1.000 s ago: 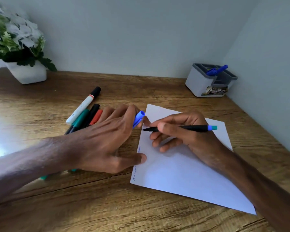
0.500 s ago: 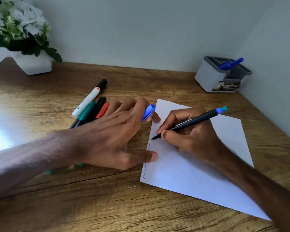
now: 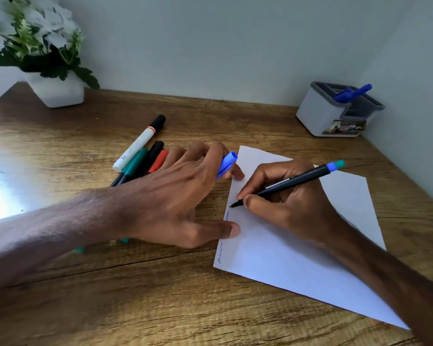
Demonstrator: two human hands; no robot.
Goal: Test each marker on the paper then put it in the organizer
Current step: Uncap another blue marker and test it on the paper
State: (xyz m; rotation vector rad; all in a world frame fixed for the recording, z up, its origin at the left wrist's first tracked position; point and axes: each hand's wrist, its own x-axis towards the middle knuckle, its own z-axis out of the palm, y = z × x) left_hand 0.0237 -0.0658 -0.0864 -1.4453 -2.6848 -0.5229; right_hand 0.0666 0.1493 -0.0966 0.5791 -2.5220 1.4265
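Observation:
My right hand (image 3: pixel 285 203) grips a thin black marker (image 3: pixel 295 182) with a blue and teal end, its tip touching the left edge of the white paper (image 3: pixel 298 260). Blue squiggles run along that edge of the sheet. My left hand (image 3: pixel 175 196) holds the blue cap (image 3: pixel 226 164) between its fingers while its thumb presses the paper's edge. Several markers (image 3: pixel 145 156), white, teal, black and red, lie on the desk behind my left hand, partly hidden by it. The grey-and-white organizer (image 3: pixel 320 113) stands at the back right with a blue marker (image 3: pixel 353 92) in it.
A white pot with a green and white plant (image 3: pixel 53 91) stands at the back left corner. Walls close off the wooden desk (image 3: pixel 160 295) at the back and on the right. Bright glare falls on the desk's left side.
My right hand turned the black marker from lying level to tip-down and brought its tip onto the paper's left edge. My left hand stayed in place with the cap.

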